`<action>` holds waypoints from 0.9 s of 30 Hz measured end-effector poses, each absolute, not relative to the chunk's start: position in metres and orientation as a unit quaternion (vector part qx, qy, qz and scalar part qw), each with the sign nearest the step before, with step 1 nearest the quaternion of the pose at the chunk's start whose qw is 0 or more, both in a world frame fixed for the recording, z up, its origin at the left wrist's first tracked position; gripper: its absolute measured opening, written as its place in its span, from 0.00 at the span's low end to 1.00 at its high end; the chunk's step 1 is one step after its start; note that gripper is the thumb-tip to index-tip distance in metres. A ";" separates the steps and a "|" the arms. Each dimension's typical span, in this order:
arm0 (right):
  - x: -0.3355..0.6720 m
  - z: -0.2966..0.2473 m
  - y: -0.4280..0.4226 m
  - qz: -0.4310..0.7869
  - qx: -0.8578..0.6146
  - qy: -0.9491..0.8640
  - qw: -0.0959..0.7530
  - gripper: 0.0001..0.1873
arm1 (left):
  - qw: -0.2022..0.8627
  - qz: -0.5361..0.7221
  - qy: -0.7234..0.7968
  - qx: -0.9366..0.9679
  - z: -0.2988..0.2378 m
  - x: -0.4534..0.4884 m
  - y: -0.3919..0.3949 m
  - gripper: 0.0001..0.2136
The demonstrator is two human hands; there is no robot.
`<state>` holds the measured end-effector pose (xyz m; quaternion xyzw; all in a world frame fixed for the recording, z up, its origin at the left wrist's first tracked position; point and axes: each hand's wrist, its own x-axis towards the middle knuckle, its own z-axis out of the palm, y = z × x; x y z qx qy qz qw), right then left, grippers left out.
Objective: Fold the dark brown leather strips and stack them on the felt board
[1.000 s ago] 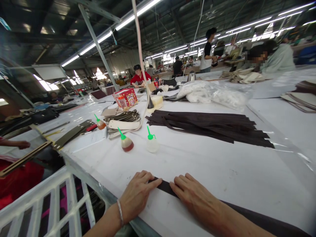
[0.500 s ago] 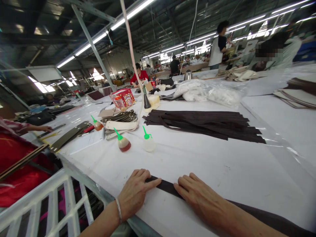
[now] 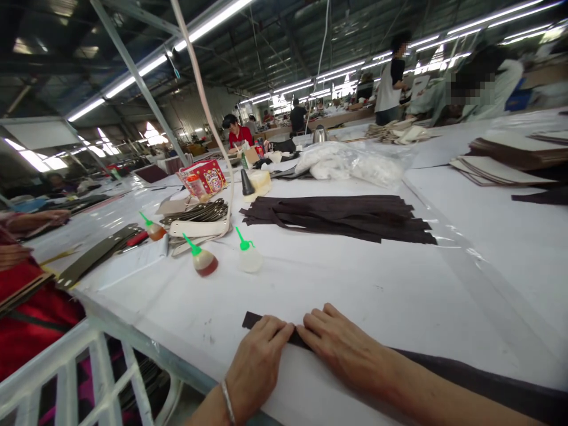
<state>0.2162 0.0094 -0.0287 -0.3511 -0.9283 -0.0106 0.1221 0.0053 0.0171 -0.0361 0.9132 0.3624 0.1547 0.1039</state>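
A long dark brown strip [image 3: 448, 367] lies along the front of the white table, its short end poking out past my left hand [image 3: 261, 358]. That hand has its fingers closed on the strip close to this end. My right hand [image 3: 339, 343] grips the strip just beside it, thumb and fingertips pressed together on it. The two hands' fingertips nearly meet. Under my right forearm the strip runs off toward the lower right. Beyond my hands rests a pile of similar dark strips [image 3: 337, 216].
Two squeeze bottles with green nozzles, one with reddish liquid [image 3: 205, 263] and one whitish [image 3: 249, 259], stand ahead. Pale straps [image 3: 197, 228] lie behind them. A white plastic crate [image 3: 62, 378] adjoins the table edge at lower left. A co-worker's red garment [image 3: 26, 331] shows at left.
My left hand has slid along the strip toward my right hand, so the strip's end now shows beyond it. The view has shifted to the right.
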 end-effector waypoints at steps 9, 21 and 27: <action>0.249 -0.026 -0.005 -0.008 -0.356 -0.929 0.100 0.05 | 0.067 0.137 0.356 0.922 -0.039 -0.007 0.019 0.24; 0.280 -0.022 -0.024 0.045 -0.388 -0.915 0.103 0.10 | -0.013 0.151 0.376 0.914 -0.035 0.007 0.014 0.22; 0.279 -0.021 -0.026 0.022 -0.386 -0.918 0.092 0.09 | 0.056 0.233 0.346 0.907 -0.030 0.062 -0.005 0.20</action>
